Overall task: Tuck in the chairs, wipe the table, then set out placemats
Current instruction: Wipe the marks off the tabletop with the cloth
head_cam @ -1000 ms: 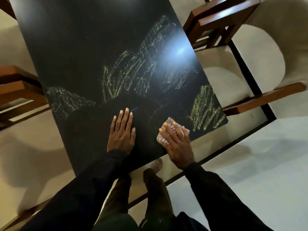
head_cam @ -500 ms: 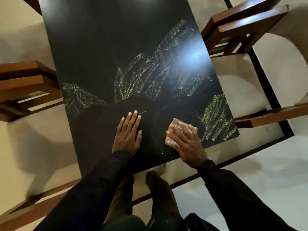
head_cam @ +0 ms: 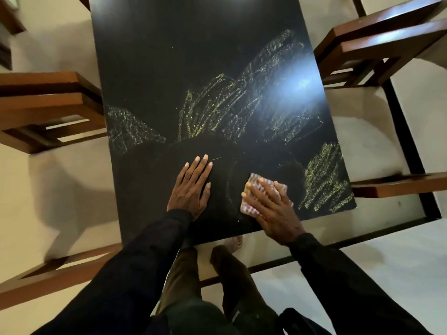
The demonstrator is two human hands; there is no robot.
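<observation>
Resting the left hand flat on the black tabletop, fingers straight, empty; pressing a checked cloth down under the right hand, fingers spread flat.

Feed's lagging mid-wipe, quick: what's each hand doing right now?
Left hand: open, flat on the table, holding nothing.
Right hand: open, pressing the cloth down on the table.

Cloth mostly under R hand; table far end & R-side chair cut off at edges.
</observation>
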